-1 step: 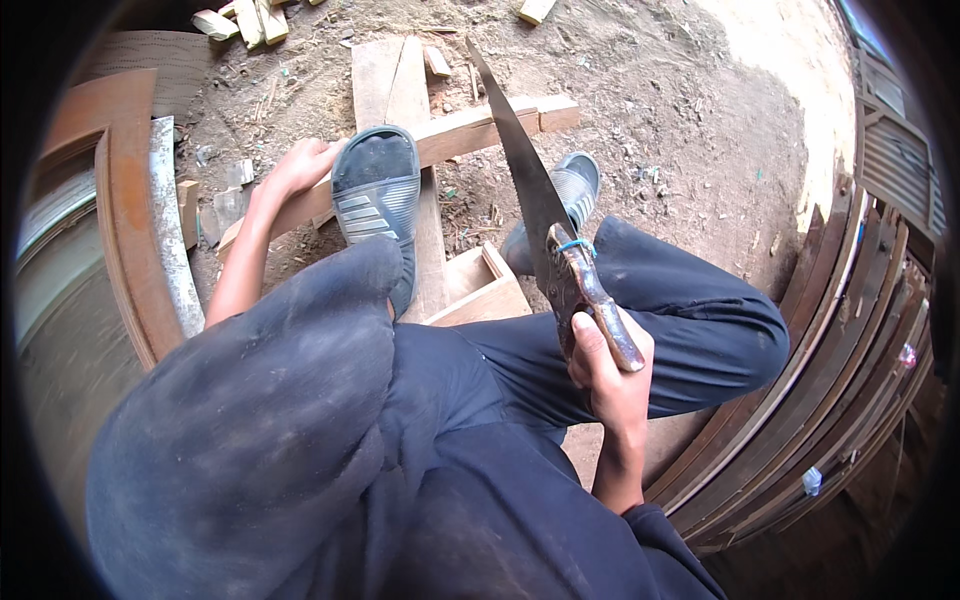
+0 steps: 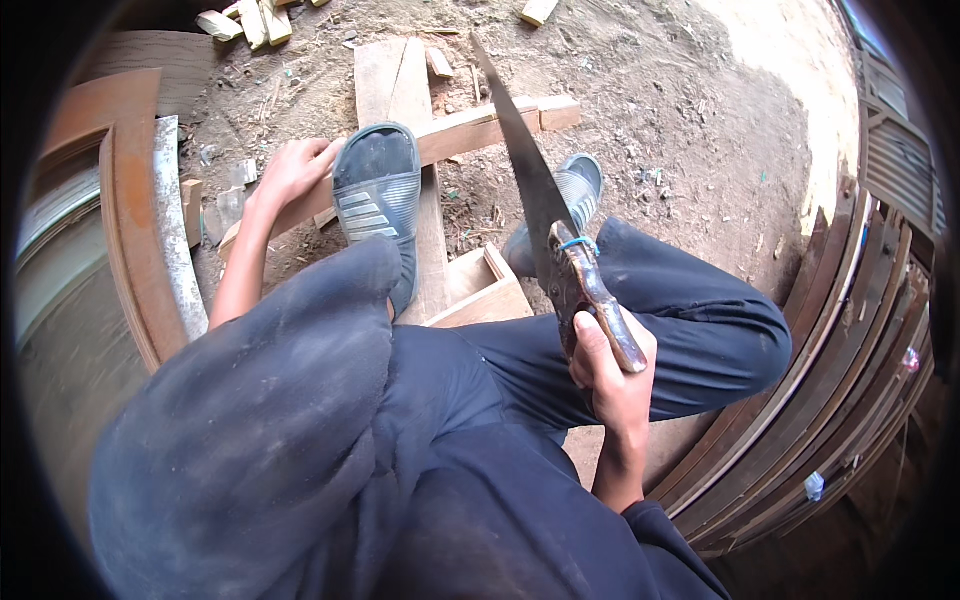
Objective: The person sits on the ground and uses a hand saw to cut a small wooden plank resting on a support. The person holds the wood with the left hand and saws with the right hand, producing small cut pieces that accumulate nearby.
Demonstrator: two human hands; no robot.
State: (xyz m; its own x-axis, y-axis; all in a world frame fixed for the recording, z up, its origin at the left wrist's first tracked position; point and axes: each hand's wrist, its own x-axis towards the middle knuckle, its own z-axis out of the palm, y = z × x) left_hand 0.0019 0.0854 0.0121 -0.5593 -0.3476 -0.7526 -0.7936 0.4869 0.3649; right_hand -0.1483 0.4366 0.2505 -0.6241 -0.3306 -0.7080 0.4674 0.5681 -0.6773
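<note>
My right hand (image 2: 612, 365) is closed round the worn handle of a hand saw (image 2: 545, 195), which has blue cord tied at its neck. The blade points up and away, its tip past a wooden beam (image 2: 465, 138); whether its teeth touch the wood I cannot tell. A dark line crosses the beam near its right end. At the left, my left hand (image 2: 292, 172) grips the beam beside my sandalled foot (image 2: 378, 190), which presses on it. Under the beam lies a flat board (image 2: 408, 85) pointing away from me.
Small wood offcuts (image 2: 262, 22) lie at the far left. A brown wooden frame (image 2: 135, 210) stands at my left. Long planks (image 2: 800, 360) are stacked at the right. A box-like wooden piece (image 2: 488, 300) sits between my legs, near my other foot (image 2: 580, 190).
</note>
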